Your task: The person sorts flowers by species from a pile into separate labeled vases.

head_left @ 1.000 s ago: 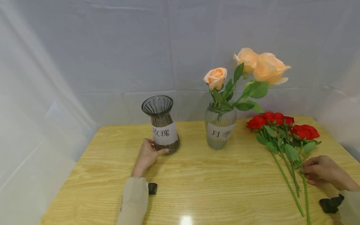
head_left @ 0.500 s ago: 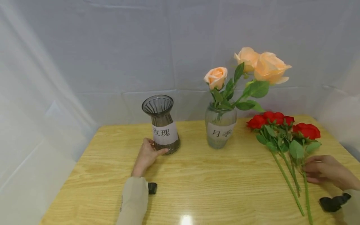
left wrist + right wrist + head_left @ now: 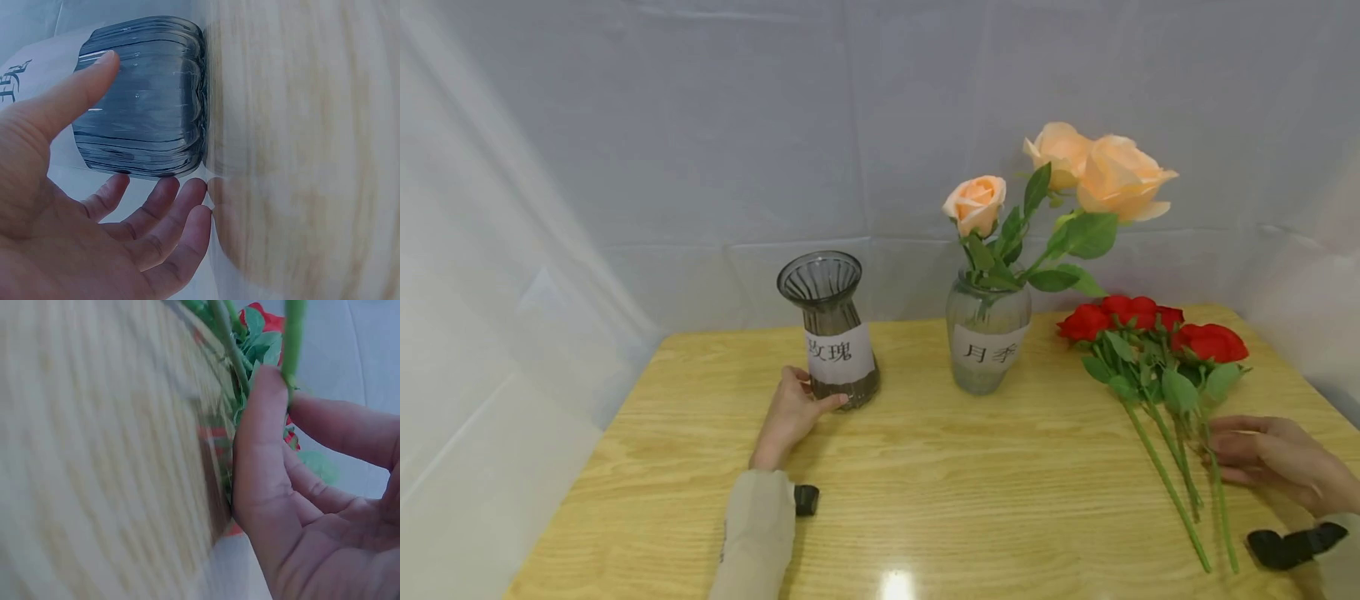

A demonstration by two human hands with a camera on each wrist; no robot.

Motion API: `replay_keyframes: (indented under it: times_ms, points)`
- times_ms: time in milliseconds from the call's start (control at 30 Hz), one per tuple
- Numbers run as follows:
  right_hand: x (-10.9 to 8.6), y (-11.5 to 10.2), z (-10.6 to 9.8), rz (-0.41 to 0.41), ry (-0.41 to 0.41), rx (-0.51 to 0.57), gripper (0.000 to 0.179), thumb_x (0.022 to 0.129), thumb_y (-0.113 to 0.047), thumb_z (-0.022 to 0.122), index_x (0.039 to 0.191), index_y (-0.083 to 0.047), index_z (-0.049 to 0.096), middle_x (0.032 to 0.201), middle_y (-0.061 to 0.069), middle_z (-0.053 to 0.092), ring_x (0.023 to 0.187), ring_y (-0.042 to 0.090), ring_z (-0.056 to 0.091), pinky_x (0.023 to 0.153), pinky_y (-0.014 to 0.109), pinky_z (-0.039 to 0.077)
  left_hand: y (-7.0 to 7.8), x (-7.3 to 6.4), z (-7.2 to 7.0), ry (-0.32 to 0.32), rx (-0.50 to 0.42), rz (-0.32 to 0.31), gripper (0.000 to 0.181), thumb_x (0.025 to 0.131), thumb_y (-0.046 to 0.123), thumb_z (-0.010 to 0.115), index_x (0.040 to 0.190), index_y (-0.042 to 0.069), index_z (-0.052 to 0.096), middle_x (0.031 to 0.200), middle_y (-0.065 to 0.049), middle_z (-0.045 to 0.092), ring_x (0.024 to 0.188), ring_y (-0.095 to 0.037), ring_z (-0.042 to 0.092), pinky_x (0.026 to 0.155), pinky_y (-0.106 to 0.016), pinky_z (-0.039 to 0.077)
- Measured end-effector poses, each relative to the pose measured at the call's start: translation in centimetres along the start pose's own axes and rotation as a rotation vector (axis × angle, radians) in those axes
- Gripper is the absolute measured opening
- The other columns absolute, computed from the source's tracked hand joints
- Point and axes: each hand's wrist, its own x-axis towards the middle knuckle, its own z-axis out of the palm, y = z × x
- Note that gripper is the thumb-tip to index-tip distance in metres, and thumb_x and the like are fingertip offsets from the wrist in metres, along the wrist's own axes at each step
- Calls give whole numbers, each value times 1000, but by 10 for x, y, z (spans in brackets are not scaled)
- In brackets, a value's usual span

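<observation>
My left hand (image 3: 792, 417) holds the base of a dark fluted glass vase (image 3: 831, 317) with a white label, which stands upright on the table. In the left wrist view the thumb lies along the vase's lower part (image 3: 144, 100) and the fingertips are at its other side. At the right, my right hand (image 3: 1273, 457) pinches the green stem (image 3: 292, 344) of one red rose (image 3: 1210, 342) between thumb and index finger. Several more red roses (image 3: 1131, 311) lie beside it, their stems pointing toward the front.
A clear glass vase (image 3: 977, 375) with a white label stands right of the dark one, holding peach roses (image 3: 976, 206) that lean right over the red ones. A pale cloth (image 3: 737, 150) hangs behind the wooden table (image 3: 970, 500).
The pinched red rose has shifted slightly: its bloom tips left and its stem's lower end swings right. My right fingers have shifted a little on the stem. The left hand and dark vase stay put.
</observation>
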Motion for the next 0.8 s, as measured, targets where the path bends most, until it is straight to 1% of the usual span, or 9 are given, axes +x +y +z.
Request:
replay_keyframes:
  times_ms: [133, 267, 367, 400, 467, 533, 633, 733, 800]
  points:
    - [0, 4, 0, 3, 17, 39, 59, 106, -1, 44, 145, 26, 9, 97, -8, 61, 84, 15, 70, 82, 40, 59, 1, 0, 0, -4, 0, -9, 66, 88, 18, 81, 126, -13, 37, 123, -35, 51, 111, -44, 53, 93, -54, 46]
    - [-2, 9, -1, -20, -18, 80, 62, 105, -1, 47, 147, 23, 9, 98, -12, 60, 87, 17, 70, 83, 43, 58, 3, -1, -1, -9, -4, -12, 67, 88, 18, 81, 127, -13, 36, 124, -35, 51, 111, -44, 52, 93, -54, 46]
    - [-3, 13, -3, -34, -65, 154, 54, 102, 2, 53, 150, 9, 28, 103, -16, 57, 92, 17, 70, 86, 46, 57, 2, -1, -1, -12, -5, -14, 67, 88, 18, 81, 127, -13, 36, 124, -35, 51, 111, -44, 52, 94, -54, 46]
    - [-4, 13, -4, -39, -78, 178, 51, 102, 2, 54, 149, 3, 34, 106, -13, 57, 93, 17, 70, 87, 46, 57, 2, -1, -1, -12, -5, -14, 67, 88, 18, 81, 127, -13, 36, 124, -35, 51, 111, -44, 52, 94, -54, 46]
    - [-4, 16, -3, -57, -105, 240, 40, 101, 3, 55, 136, -17, 54, 107, -14, 57, 94, 16, 70, 86, 46, 57, 2, -1, -1, -12, -7, -16, 67, 88, 18, 81, 127, -13, 36, 124, -35, 51, 111, -44, 52, 94, -54, 46]
    - [-5, 17, -1, -82, -143, 306, 43, 101, 4, 53, 121, -32, 62, 107, -12, 58, 94, 17, 70, 86, 45, 57, 2, -1, -1, -10, -8, -15, 66, 88, 18, 80, 126, -13, 36, 123, -35, 51, 110, -44, 52, 94, -54, 46]
    - [-7, 19, 3, -128, -198, 407, 54, 102, 7, 49, 103, -43, 69, 101, -8, 63, 93, 20, 70, 83, 42, 59, 2, -1, -1, -8, -8, -10, 65, 88, 18, 80, 126, -13, 36, 122, -34, 51, 109, -43, 52, 93, -54, 46]
    - [-10, 20, 9, -159, -210, 464, 55, 103, 8, 47, 104, -40, 72, 101, -1, 64, 91, 21, 70, 80, 39, 59, 2, -1, -1, -10, -11, -7, 65, 88, 18, 80, 126, -12, 36, 121, -34, 51, 108, -42, 52, 92, -53, 46]
    - [-12, 19, 12, -168, -186, 479, 54, 102, 9, 47, 103, -39, 72, 99, 1, 63, 89, 20, 70, 79, 38, 60, 3, -2, -1, -11, -13, -8, 65, 88, 18, 80, 126, -13, 36, 121, -34, 51, 108, -42, 52, 92, -53, 46]
